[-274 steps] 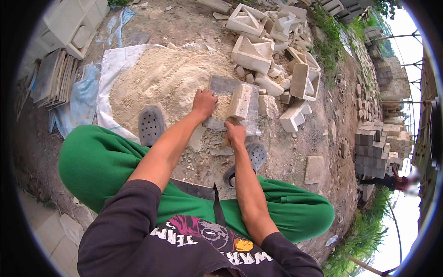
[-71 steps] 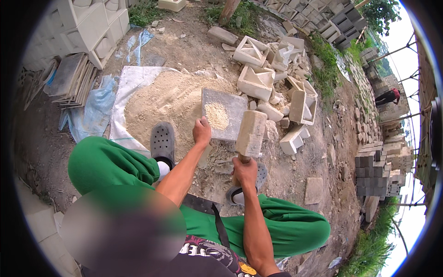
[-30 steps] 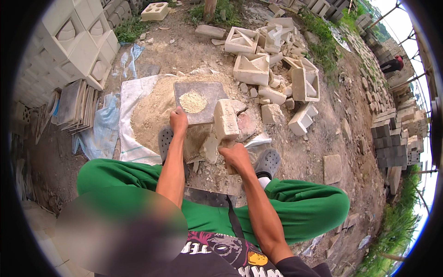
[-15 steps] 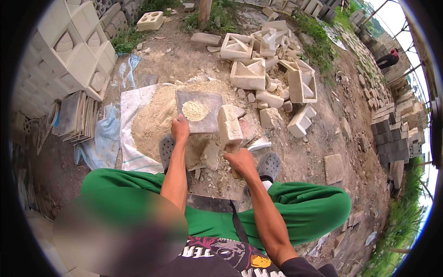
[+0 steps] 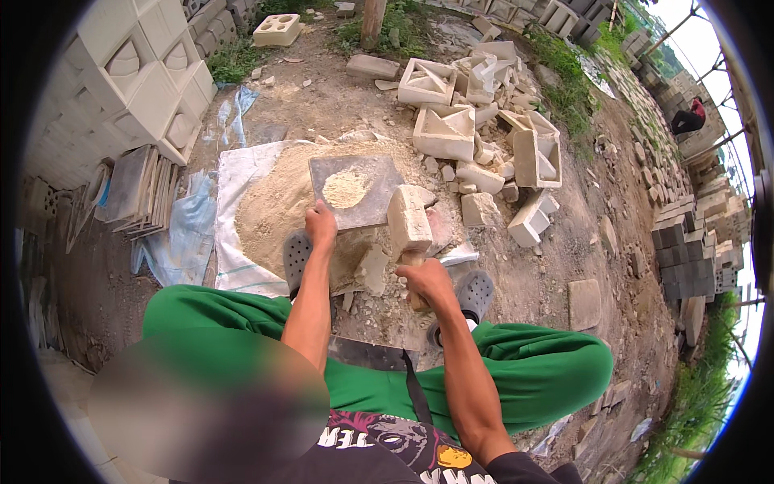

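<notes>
My left hand (image 5: pixel 322 223) grips the lower left edge of a square grey board (image 5: pixel 372 190). On the board lies a small heap of cream crushed stone (image 5: pixel 346 188). My right hand (image 5: pixel 428 280) is closed round the short handle of a mallet (image 5: pixel 409 222). The mallet's blocky, dust-coated head points up, just right of the board. Under and beside the board spreads a pile of sandy crushed material (image 5: pixel 270 198) on a white sheet (image 5: pixel 231 242).
Broken cream blocks (image 5: pixel 445 133) and rubble lie ahead to the right. Stacked pale blocks (image 5: pixel 129 56) rise at the left, near leaning thin boards (image 5: pixel 145 189) and blue plastic sheeting (image 5: pixel 181 242). Grey blocks (image 5: pixel 681 250) stand far right. Another person (image 5: pixel 690 118) is in the distance.
The board has turned slightly counterclockwise in my left hand, its right side shifting up. My right hand still holds the mallet. The whole view has shifted a little.
</notes>
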Demonstrator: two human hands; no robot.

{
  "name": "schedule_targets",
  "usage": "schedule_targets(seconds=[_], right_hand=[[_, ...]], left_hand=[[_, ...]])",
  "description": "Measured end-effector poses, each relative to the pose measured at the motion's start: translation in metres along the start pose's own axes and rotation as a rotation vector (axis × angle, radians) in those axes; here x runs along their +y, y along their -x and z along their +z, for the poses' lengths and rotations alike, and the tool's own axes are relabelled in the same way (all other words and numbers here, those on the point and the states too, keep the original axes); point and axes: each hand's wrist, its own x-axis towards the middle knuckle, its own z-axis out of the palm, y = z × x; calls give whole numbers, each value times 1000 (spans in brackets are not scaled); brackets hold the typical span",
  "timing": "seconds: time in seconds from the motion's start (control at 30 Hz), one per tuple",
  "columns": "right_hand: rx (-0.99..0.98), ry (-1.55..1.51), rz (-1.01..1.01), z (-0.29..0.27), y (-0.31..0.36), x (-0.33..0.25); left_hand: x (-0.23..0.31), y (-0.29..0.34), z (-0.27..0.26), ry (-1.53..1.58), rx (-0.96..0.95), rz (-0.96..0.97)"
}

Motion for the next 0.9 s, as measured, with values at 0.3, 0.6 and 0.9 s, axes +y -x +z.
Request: schedule_targets(seconds=[0.3,0.6,0.9], right_hand=[[76,-248,-215,40,7,-34],[47,-45,-495,85,-3,-61],[159,28,-568,95,-12,-35]], left_hand=[[15,-17,-30,763,-81,-368],[-26,-54,-74,1005,-98,-469],[1,-24,-73,1031,-102,-544]])
